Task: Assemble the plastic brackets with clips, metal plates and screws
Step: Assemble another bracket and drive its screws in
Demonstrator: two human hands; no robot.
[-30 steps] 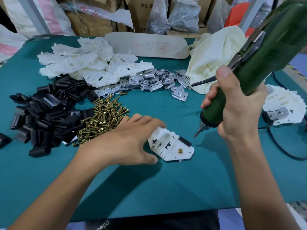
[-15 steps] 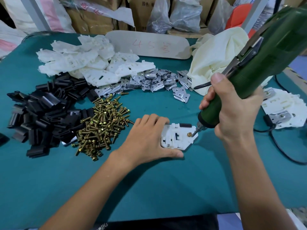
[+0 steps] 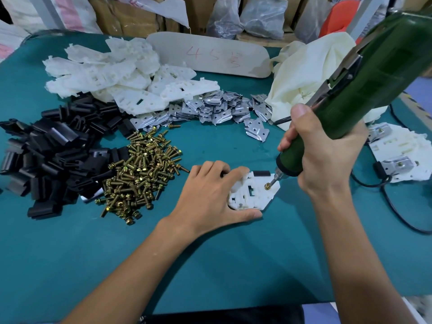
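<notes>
While the left grip (image 3: pixel 210 195) pinches one bracket (image 3: pixel 254 194), the right grip (image 3: pixel 327 155) clasps one screwdriver (image 3: pixel 364 90) on one screw (image 3: pixel 267 186).

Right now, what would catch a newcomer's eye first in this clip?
The big green electric screwdriver, gripped in the right hand at upper right, has its bit on a brass screw in the white bracket the left hand holds at centre. Left of them lie heaps of brass screws and black clips.
</notes>
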